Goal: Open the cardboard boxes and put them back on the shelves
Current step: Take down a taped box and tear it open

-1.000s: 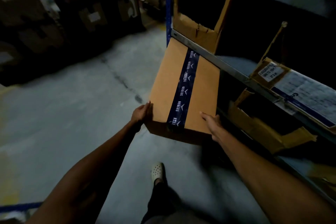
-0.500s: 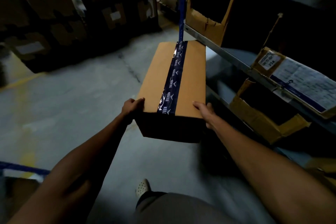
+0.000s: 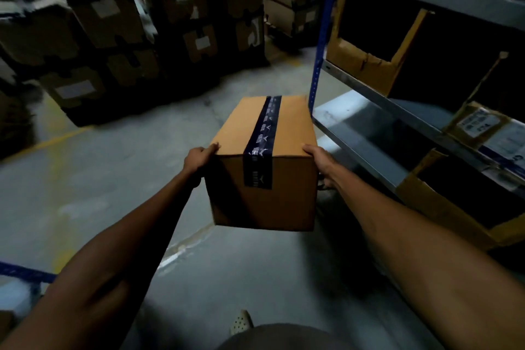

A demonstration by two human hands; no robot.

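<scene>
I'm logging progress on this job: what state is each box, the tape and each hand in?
Brown cardboard box with dark blue tape: closed, held in the air.
Dark blue tape strip: unbroken over the top seam.
Left hand: grips the box's top left edge.
Right hand: grips its top right edge.
Torn brown cardboard box on upper shelf: front cut open.

Brown cardboard box (image 3: 264, 167), sealed, dark printed tape (image 3: 262, 133) along top centre and down near face. Level, held between left hand (image 3: 199, 158) and right hand (image 3: 318, 159).
</scene>
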